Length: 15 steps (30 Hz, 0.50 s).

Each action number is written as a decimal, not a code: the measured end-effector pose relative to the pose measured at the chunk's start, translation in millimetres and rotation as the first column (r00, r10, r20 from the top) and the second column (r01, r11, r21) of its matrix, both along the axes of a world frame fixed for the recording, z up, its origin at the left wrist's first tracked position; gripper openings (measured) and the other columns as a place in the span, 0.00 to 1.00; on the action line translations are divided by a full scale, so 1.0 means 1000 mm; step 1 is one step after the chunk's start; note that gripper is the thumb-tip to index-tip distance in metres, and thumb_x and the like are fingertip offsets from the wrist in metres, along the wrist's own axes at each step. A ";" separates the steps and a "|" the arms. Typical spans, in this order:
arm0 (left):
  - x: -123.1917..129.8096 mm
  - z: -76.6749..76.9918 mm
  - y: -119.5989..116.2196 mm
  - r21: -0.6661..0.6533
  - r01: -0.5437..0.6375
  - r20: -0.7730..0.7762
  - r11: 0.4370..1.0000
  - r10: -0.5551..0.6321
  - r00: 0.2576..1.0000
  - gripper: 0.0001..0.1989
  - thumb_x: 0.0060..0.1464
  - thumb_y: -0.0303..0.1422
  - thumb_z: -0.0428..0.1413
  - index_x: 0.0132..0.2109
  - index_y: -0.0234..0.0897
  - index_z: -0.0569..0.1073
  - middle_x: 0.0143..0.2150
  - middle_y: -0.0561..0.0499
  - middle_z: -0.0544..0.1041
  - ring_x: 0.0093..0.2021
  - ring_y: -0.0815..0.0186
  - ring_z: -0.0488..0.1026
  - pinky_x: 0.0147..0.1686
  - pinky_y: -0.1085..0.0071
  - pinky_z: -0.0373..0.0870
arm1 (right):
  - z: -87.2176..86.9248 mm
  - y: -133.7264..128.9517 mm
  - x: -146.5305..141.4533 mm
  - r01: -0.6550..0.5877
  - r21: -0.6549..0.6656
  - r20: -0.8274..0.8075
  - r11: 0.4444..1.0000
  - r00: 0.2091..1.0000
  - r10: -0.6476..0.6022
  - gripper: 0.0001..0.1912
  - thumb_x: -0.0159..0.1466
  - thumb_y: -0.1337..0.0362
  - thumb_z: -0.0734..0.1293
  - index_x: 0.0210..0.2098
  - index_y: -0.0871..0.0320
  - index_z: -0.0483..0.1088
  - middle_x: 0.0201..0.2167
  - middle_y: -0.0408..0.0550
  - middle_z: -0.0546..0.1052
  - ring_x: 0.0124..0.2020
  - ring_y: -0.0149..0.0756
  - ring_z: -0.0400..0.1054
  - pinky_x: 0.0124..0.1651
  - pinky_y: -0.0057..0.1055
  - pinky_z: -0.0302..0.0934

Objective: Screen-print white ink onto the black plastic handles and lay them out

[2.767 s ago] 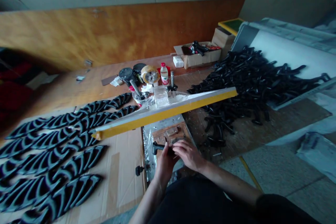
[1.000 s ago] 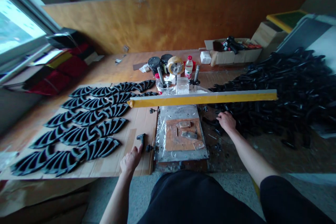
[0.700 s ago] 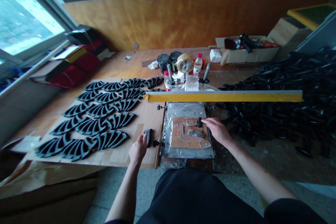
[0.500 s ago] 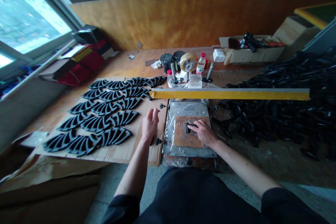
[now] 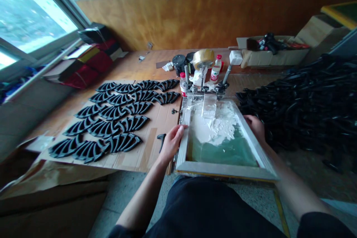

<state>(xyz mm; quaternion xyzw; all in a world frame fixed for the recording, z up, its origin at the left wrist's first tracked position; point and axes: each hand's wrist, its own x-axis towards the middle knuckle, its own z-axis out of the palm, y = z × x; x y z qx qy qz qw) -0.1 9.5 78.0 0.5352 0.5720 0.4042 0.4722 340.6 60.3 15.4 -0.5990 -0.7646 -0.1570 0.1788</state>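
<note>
Both sides of frame (image 5: 223, 169) gripped: left fingers (image 5: 178, 131) at left edge, right fingers (image 5: 250, 118) opposite.

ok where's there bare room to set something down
Bare cardboard lies between the rows of black parts and the lone black piece; bare wood, between the rows and the red and black stack. Crowded: right of the frame, the black heap; behind it, bottles and pots.
</note>
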 end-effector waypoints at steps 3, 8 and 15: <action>-0.003 -0.049 -0.011 -0.123 0.020 -0.083 0.992 -0.031 0.996 0.28 0.56 0.46 0.53 0.61 0.39 0.66 0.25 0.57 0.67 0.22 0.73 0.59 0.22 0.77 0.55 | 0.018 0.024 -0.012 0.012 0.034 -0.246 0.999 0.969 -0.003 0.20 0.66 0.64 0.58 0.53 0.69 0.69 0.49 0.61 0.73 0.46 0.41 0.70 0.46 0.38 0.68; -0.001 -0.091 -0.007 -0.108 0.005 -0.264 0.994 -0.033 0.964 0.29 0.57 0.42 0.52 0.64 0.40 0.64 0.28 0.54 0.70 0.27 0.70 0.65 0.27 0.76 0.59 | 0.039 0.044 -0.088 -0.235 -0.171 -0.282 0.957 0.942 0.181 0.21 0.59 0.61 0.70 0.51 0.61 0.68 0.48 0.55 0.72 0.51 0.47 0.64 0.52 0.42 0.62; -0.003 -0.094 -0.006 -0.128 -0.005 -0.310 0.992 -0.035 0.950 0.27 0.58 0.43 0.52 0.63 0.41 0.66 0.30 0.52 0.73 0.29 0.68 0.69 0.29 0.74 0.61 | 0.019 -0.016 -0.103 -0.452 -0.315 -0.151 0.834 0.892 0.426 0.07 0.61 0.73 0.62 0.33 0.58 0.71 0.32 0.49 0.75 0.37 0.37 0.67 0.40 0.31 0.58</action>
